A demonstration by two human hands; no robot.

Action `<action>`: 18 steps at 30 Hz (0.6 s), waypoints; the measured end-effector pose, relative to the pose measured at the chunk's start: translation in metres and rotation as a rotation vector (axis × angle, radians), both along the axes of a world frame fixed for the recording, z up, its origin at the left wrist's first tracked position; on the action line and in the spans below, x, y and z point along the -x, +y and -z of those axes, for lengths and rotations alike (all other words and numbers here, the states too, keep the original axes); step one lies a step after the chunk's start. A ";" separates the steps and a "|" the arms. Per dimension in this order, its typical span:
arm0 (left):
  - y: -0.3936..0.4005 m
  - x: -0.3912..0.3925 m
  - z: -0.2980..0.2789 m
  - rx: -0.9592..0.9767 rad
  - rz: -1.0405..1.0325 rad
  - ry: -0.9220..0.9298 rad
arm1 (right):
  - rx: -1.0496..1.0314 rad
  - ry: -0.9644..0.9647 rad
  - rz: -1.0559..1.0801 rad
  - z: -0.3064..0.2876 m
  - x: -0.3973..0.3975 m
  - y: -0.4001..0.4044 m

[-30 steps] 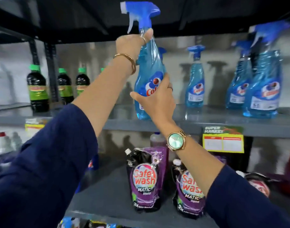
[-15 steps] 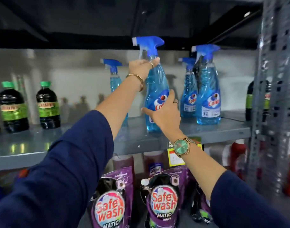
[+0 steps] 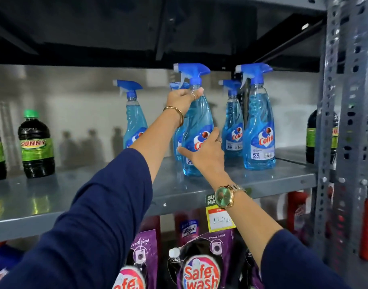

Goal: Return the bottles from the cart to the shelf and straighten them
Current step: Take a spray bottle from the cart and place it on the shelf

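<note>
Two hands steady one blue spray bottle on a grey metal shelf in a shop aisle. The left hand is wrapped around the bottle's neck just under the blue trigger head, fingers curled on the plastic; the right hand is cupped against the lower body over the label, thumb on the near side, so both hands grasp the same bottle. Its base appears to rest on the shelf board near the front edge, though the right hand hides part of it and a slight lift cannot be ruled out. The bottle stands upright, long axis vertical, directly ahead of and above the person's reach, with the right hand nearer its base and the left nearer its top. Its nozzle points left, as do those of its neighbours: a front bottle just to the right, another behind, and one further left at the back. The label faces forward, partly covered. Any remaining move looks like a small twist or nudge to line it up with the front bottle. Dark bottles with green caps stand well apart to the left.
</note>
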State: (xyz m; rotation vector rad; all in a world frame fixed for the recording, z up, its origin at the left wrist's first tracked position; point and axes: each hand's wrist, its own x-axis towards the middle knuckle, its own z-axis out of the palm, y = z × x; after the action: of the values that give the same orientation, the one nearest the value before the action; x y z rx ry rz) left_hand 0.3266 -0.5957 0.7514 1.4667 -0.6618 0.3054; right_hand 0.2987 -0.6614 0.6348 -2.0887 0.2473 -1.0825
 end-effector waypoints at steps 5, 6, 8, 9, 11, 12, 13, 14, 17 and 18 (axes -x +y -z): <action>-0.001 -0.003 0.002 0.009 -0.002 -0.003 | 0.005 0.007 -0.011 0.002 0.000 -0.001; -0.001 -0.004 0.002 0.015 -0.009 0.003 | 0.006 0.009 -0.014 0.002 0.001 -0.002; 0.000 -0.002 0.003 0.002 -0.031 0.025 | 0.006 0.013 -0.021 0.004 0.003 -0.001; 0.002 -0.001 0.004 -0.015 -0.044 0.044 | 0.010 0.017 -0.023 0.004 0.004 0.000; 0.008 0.003 0.006 -0.045 -0.062 0.093 | 0.033 0.039 -0.014 0.003 0.009 0.000; 0.015 0.006 0.007 -0.039 -0.062 0.118 | 0.061 0.046 -0.001 0.004 0.012 0.001; 0.020 0.006 0.006 -0.030 -0.057 0.140 | 0.099 0.035 0.034 0.002 0.014 0.001; 0.027 0.006 0.005 -0.024 -0.076 0.156 | 0.142 0.009 0.065 0.001 0.016 0.003; 0.060 0.010 0.001 0.021 -0.212 0.178 | 0.266 -0.108 0.093 -0.003 0.026 0.015; 0.073 0.012 0.000 0.043 -0.259 0.166 | 0.284 -0.141 0.071 -0.004 0.029 0.022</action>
State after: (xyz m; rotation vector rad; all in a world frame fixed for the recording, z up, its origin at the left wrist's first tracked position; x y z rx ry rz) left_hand 0.3145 -0.5226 0.7517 1.5189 -0.3301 0.3904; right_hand 0.2693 -0.6391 0.6386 -2.2517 0.1031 -1.3679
